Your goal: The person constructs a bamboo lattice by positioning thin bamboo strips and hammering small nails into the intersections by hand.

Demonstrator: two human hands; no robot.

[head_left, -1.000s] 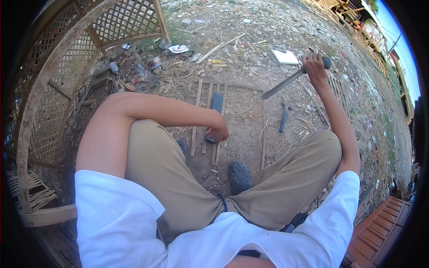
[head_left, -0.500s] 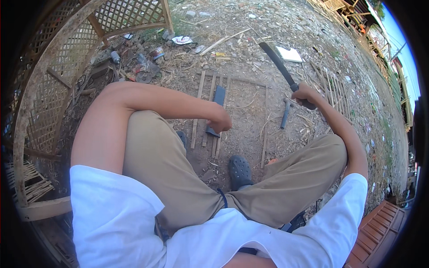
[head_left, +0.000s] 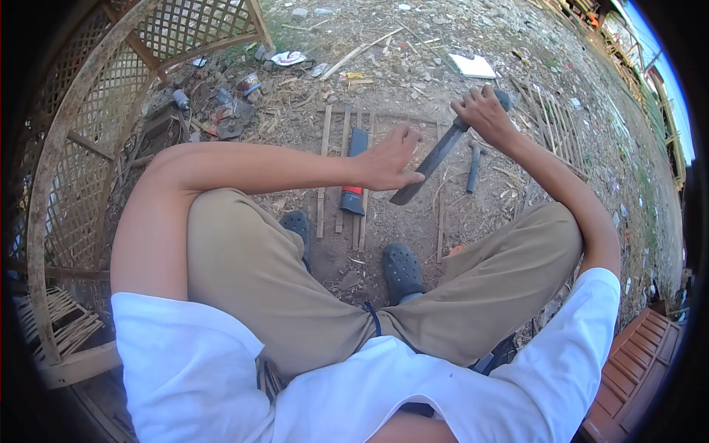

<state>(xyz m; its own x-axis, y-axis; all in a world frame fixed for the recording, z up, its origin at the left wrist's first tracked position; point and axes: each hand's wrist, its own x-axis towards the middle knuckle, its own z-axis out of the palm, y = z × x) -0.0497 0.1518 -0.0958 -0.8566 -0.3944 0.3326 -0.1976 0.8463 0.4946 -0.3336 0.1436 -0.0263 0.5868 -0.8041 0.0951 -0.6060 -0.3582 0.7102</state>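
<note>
My right hand (head_left: 485, 118) grips a machete by its dark handle, raised in front of my right knee. The machete's dark blade (head_left: 436, 159) slants down toward the left, its tip low. My left hand (head_left: 391, 159) is open, fingers spread, with the thumb at the blade's edge; whether it touches cannot be told. Below and left of that hand a long dark blue sleeve (head_left: 357, 144) with a red patch lies across thin wooden strips (head_left: 325, 170). A hammer (head_left: 473, 168) rests on the ground below my right wrist.
A lattice wooden chair frame (head_left: 111, 148) stands at the left. More wooden slats (head_left: 554, 129) lie at the right, near a white flat board (head_left: 473, 66). Litter and a can (head_left: 181, 100) are scattered over the dirt. A brown louvred panel (head_left: 635, 362) sits at the lower right.
The machete has swung from pointing up and away to pointing down toward my left hand. My left hand has risen off the dark sleeve and opened beside the blade.
</note>
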